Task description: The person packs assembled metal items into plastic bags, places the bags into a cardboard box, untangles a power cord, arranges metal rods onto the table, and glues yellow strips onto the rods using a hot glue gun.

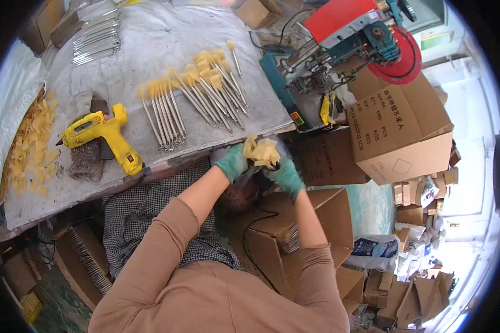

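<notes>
My left hand (233, 162) and my right hand (286, 175), both in green gloves, are closed round a bundle of pale yellow pieces (263, 152) just off the table's front edge. Clear plastic shows around the bundle. On the table lie metal rods with yellow tips (164, 114), in one row, and more of them (211, 91) to its right. A yellow glue gun (106, 132) rests on a dark block (86, 161). Loose yellow pieces (30, 144) lie in a heap at the left, by a white bag (8, 119).
Bare metal rods (97, 38) lie at the table's (150, 50) back left. A red and teal machine (344, 41) stands at the right, beside a large carton (400, 130). An open carton (322, 222) is below my right hand. More boxes (383, 288) stand on the floor.
</notes>
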A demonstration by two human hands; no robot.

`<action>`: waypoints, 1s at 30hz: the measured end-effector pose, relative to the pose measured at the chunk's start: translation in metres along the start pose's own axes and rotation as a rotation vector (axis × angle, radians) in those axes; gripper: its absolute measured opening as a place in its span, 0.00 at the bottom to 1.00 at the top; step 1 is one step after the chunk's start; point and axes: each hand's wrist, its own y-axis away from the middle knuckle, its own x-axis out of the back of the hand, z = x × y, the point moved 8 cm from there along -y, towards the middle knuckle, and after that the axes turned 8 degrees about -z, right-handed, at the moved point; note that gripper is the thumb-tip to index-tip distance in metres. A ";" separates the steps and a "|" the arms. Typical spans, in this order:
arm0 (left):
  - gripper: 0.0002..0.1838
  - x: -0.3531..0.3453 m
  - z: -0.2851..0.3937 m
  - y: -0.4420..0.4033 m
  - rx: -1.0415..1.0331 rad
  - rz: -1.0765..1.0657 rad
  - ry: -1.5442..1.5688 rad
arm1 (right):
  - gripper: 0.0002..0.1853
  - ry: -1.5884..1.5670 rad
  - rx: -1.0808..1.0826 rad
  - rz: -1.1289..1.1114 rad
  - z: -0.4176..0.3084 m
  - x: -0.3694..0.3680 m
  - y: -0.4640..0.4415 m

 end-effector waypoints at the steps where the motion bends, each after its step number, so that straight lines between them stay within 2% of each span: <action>1: 0.20 0.027 0.014 0.000 -0.098 0.081 -0.026 | 0.23 0.000 0.002 -0.004 0.002 -0.009 0.003; 2: 0.13 0.052 0.027 0.002 -0.198 0.160 -0.055 | 0.22 -0.093 -0.050 0.041 0.012 -0.015 0.005; 3: 0.13 0.074 0.036 0.001 -0.198 0.155 -0.058 | 0.20 -0.188 -0.104 0.088 0.022 -0.018 0.009; 4: 0.10 0.089 0.010 0.001 0.212 0.142 0.532 | 0.20 -0.194 -0.104 0.089 0.019 -0.018 0.016; 6: 0.06 0.053 0.009 0.037 1.064 0.085 1.684 | 0.14 -0.551 -0.047 0.346 0.005 0.009 0.037; 7: 0.06 0.055 0.017 0.041 1.059 0.084 1.680 | 0.12 -0.756 0.051 0.493 -0.009 0.022 0.046; 9: 0.05 0.065 0.032 0.041 0.910 0.067 1.476 | 0.13 -0.969 -0.123 0.470 0.011 0.029 0.061; 10: 0.05 0.059 0.038 0.043 0.903 0.050 1.477 | 0.12 -1.096 -0.127 0.440 0.005 0.025 0.068; 13: 0.01 0.061 0.049 0.036 0.651 0.318 1.676 | 0.10 -1.140 -0.167 0.455 0.014 0.001 0.083; 14: 0.01 0.067 0.055 0.035 0.644 0.309 1.682 | 0.10 -1.200 -0.208 0.442 0.011 -0.012 0.086; 16: 0.03 0.077 0.061 0.037 0.737 0.116 1.409 | 0.08 -1.337 -0.267 0.372 0.005 -0.036 0.087; 17: 0.03 0.080 0.063 0.039 0.728 0.110 1.404 | 0.08 -1.341 -0.257 0.379 0.002 -0.041 0.086; 19: 0.06 0.101 0.074 0.035 0.535 0.015 0.966 | 0.09 -1.435 -0.198 0.406 -0.008 -0.052 0.084; 21: 0.07 0.128 0.084 0.036 0.535 -0.055 0.937 | 0.09 -1.436 -0.169 0.462 -0.007 -0.057 0.082; 23: 0.08 0.139 0.082 0.043 0.514 0.132 1.337 | 0.07 -1.330 -0.163 0.524 -0.008 -0.054 0.088; 25: 0.07 0.174 0.036 0.050 0.356 0.351 0.808 | 0.05 -1.330 -0.123 0.655 -0.015 -0.049 0.096; 26: 0.07 0.213 0.041 0.036 0.373 0.453 1.246 | 0.09 -1.389 -0.150 0.532 0.016 -0.064 0.103; 27: 0.07 0.258 0.057 0.021 0.386 0.558 1.688 | 0.09 -1.354 -0.180 0.583 0.023 -0.066 0.111; 29: 0.07 0.282 0.058 0.018 0.404 0.660 1.723 | 0.08 -1.168 -0.175 0.673 0.005 -0.054 0.128; 30: 0.07 0.293 0.058 0.016 0.427 0.612 1.547 | 0.07 -1.136 -0.159 0.776 -0.006 -0.047 0.139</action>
